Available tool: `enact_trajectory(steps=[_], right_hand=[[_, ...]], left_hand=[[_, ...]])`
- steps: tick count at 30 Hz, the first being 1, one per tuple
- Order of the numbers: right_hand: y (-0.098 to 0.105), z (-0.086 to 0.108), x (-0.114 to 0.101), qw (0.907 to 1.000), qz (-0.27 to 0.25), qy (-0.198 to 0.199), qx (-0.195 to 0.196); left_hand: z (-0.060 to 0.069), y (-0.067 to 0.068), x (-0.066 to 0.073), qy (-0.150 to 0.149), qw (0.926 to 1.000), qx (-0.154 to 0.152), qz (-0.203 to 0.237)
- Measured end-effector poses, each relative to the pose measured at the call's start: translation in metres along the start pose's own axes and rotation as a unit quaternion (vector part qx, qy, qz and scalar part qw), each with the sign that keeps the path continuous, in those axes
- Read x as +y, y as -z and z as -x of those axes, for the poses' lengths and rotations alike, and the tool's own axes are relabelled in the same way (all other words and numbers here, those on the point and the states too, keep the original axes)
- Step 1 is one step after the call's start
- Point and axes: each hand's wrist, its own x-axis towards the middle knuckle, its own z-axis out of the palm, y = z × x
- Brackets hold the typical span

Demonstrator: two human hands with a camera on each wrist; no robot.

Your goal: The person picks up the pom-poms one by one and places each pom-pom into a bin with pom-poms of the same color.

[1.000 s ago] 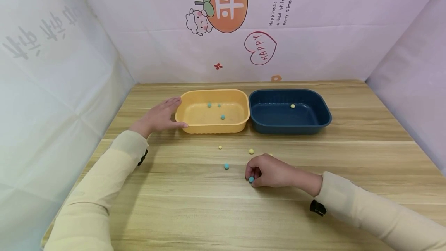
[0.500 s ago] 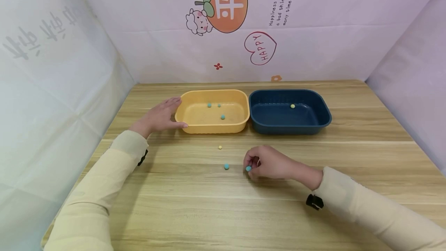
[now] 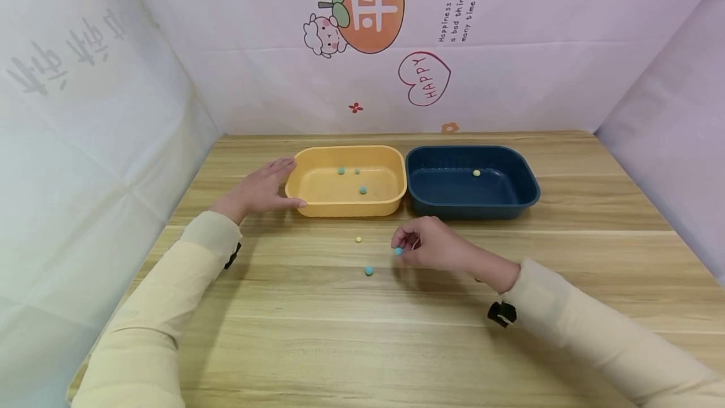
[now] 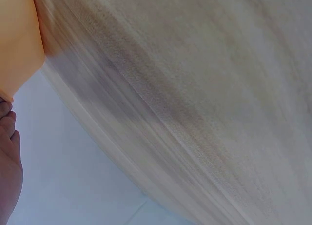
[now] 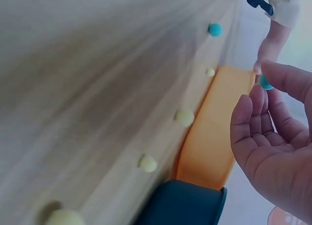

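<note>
My right hand point(image 3: 433, 243) pinches a small blue ball point(image 3: 398, 251) between thumb and fingertip, raised above the wooden table. The right wrist view shows this ball point(image 5: 265, 82) at the tips of the thumb and forefinger. My left hand point(image 3: 257, 189) rests against the left end of the yellow bin point(image 3: 351, 209), its fingers extended along the rim and its thumb at the front corner. Several small blue balls point(image 3: 363, 190) lie in that bin. Another blue ball point(image 3: 369, 271) sits on the table, with a small yellow ball point(image 3: 359, 240) a little behind it.
A dark blue bin point(image 3: 472, 211) stands right beside the yellow one, with one yellow ball point(image 3: 476, 173) inside. More yellow balls point(image 5: 184, 117) lie on the table, mostly hidden by my right hand in the head view. A printed cloth point(image 3: 272, 80) hangs behind.
My right hand has picked the blue ball up off the table and carried it toward the bins, slightly leftward. The left hand stays where it was.
</note>
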Motion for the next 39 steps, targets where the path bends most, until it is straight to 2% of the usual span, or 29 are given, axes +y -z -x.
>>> enact_trajectory(steps=[6,25,39], right_hand=[[0.006,-0.012,-0.010,0.9997,0.005,0.005,0.022],[0.020,-0.062,-0.025,0.9938,-0.058,-0.010,0.094],[0.029,-0.099,-0.026,0.9847,-0.085,-0.047,0.145]], left_hand=[[0.000,0.000,0.000,0.003,1.0000,-0.003,0.003],[0.001,0.002,0.004,0.007,1.0000,-0.004,0.002],[0.001,0.001,0.005,0.008,1.0000,0.000,-0.001]])
